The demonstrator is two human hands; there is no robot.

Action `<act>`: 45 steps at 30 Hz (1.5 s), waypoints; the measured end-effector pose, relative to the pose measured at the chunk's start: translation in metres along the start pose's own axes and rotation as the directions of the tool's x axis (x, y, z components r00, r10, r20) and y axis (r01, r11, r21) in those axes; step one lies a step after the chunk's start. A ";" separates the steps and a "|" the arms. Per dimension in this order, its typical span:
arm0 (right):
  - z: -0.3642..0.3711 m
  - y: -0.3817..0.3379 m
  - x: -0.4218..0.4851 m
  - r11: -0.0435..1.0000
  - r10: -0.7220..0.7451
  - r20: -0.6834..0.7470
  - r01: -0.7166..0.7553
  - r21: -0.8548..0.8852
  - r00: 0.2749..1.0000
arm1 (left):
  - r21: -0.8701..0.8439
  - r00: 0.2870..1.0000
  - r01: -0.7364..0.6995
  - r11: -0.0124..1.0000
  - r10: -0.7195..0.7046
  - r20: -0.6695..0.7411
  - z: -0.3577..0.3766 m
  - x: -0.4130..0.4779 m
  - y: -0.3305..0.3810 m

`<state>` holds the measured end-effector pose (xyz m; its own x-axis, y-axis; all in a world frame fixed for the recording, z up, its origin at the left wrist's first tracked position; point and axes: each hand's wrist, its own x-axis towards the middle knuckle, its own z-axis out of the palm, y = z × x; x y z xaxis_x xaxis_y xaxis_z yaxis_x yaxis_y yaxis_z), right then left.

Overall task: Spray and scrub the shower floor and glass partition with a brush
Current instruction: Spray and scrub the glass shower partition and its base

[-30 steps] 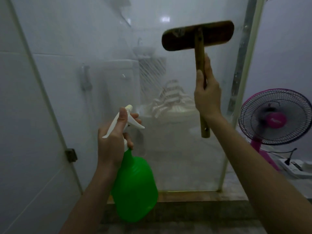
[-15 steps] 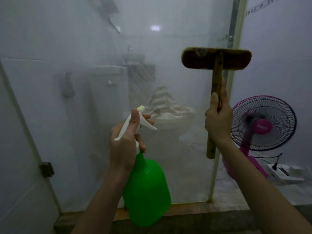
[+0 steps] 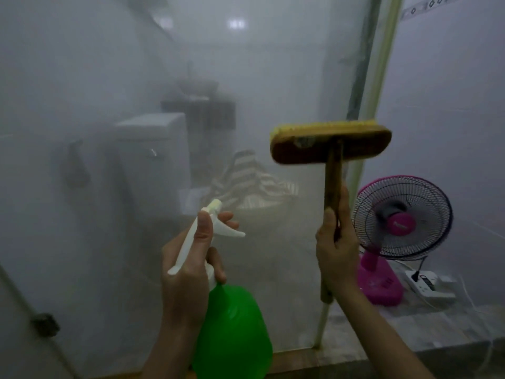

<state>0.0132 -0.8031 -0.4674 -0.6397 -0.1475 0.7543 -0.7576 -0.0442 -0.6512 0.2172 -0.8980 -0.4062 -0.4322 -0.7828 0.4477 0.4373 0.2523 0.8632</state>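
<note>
A cloudy glass partition (image 3: pixel 109 214) fills most of the view in front of me. My left hand (image 3: pixel 188 272) grips the white trigger head of a green spray bottle (image 3: pixel 232 332), nozzle pointing at the glass. My right hand (image 3: pixel 334 250) holds the wooden handle of a scrub brush (image 3: pixel 330 144). The brush head is upright and horizontal near the glass's right edge, with yellow bristles showing along its top. Whether the bristles touch the glass I cannot tell.
Through the glass a toilet (image 3: pixel 153 160) with striped cloth on it shows dimly. A pink fan (image 3: pixel 401 217) and a white power strip (image 3: pixel 426 283) sit on the floor right of the partition's frame (image 3: pixel 366 149). A hinge (image 3: pixel 45 324) sits low left; a stone curb (image 3: pixel 300 359) runs below.
The brush and my right hand have come down and to the right along the glass. The brush head has tipped, showing its bristles. My view has shifted left and closer.
</note>
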 end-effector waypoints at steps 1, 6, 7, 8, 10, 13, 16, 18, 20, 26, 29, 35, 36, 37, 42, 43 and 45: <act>-0.006 0.007 -0.020 0.998 0.059 0.024 -0.058 -0.020 0.998 | -0.016 1.000 0.010 1.000 -0.010 0.000 0.001 0.004 0.014; -0.027 -0.034 -0.031 0.963 0.267 0.106 -0.260 -0.073 0.958 | -0.043 0.999 0.047 0.998 -0.048 -0.003 0.004 0.025 0.089; -0.025 -0.055 -0.003 0.974 0.226 0.121 -0.221 -0.051 0.967 | -0.032 0.998 0.055 0.998 -0.055 -0.005 0.005 0.030 0.103; -0.021 -0.076 0.031 0.982 0.186 0.105 -0.183 -0.038 0.977 | -0.023 0.998 0.062 0.998 -0.062 -0.010 0.007 0.034 0.117; -0.016 -0.113 0.098 0.988 0.152 0.044 -0.152 -0.007 0.987 | -0.003 0.997 0.072 0.997 -0.072 -0.036 0.011 0.043 0.145; -0.021 -0.137 0.133 0.987 0.163 0.019 -0.163 -0.013 0.986 | 0.038 0.996 0.069 0.997 -0.067 -0.065 0.019 0.057 0.186; -0.046 -0.134 0.092 0.955 0.293 0.148 -0.283 -0.085 0.945 | 0.047 0.992 0.089 0.995 -0.084 -0.090 0.026 0.069 0.224; -0.062 -0.154 0.081 0.930 0.366 0.236 -0.349 -0.112 0.900 | 0.050 0.990 0.108 0.993 -0.103 -0.093 0.032 0.077 0.248; -0.058 -0.184 0.114 0.949 0.316 0.271 -0.295 -0.113 0.909 | 0.071 0.987 0.130 0.989 -0.122 -0.106 0.038 0.084 0.270; -0.031 -0.258 0.253 0.994 0.077 0.174 -0.061 -0.095 0.982 | 0.120 0.975 0.167 0.979 -0.145 -0.171 0.060 0.105 0.324; -0.059 -0.235 0.203 0.971 0.230 0.253 -0.205 -0.122 0.940 | 0.147 0.973 0.162 0.976 -0.133 -0.188 0.061 0.108 0.348; -0.064 -0.269 0.201 0.922 0.385 0.235 -0.362 -0.135 0.893 | 0.191 0.960 0.194 0.962 -0.146 -0.237 0.053 0.109 0.379; -0.053 -0.284 0.229 0.938 0.345 0.200 -0.328 -0.114 0.917 | 0.197 0.959 0.201 0.959 -0.153 -0.237 0.053 0.110 0.384; -0.043 -0.298 0.258 0.952 0.303 0.164 -0.290 -0.098 0.939 | 0.206 0.959 0.206 0.957 -0.156 -0.235 0.053 0.113 0.389; -0.046 -0.306 0.276 0.966 0.236 0.168 -0.212 -0.148 0.957 | 0.201 0.955 0.207 0.958 -0.153 -0.253 0.055 0.123 0.411; -0.056 -0.298 0.254 0.956 0.275 0.223 -0.241 -0.168 0.935 | 0.197 0.955 0.204 0.959 -0.151 -0.257 0.055 0.125 0.416; -0.075 -0.298 0.220 0.937 0.342 0.345 -0.288 -0.200 0.874 | 0.197 0.957 0.194 0.961 -0.141 -0.253 0.054 0.130 0.424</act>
<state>0.0887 -0.7484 -0.1013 -0.7737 -0.4852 0.4074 -0.5513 0.1986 -0.8104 0.3043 -0.8616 0.0308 -0.2757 -0.9287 0.2480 0.1809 0.2033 0.9623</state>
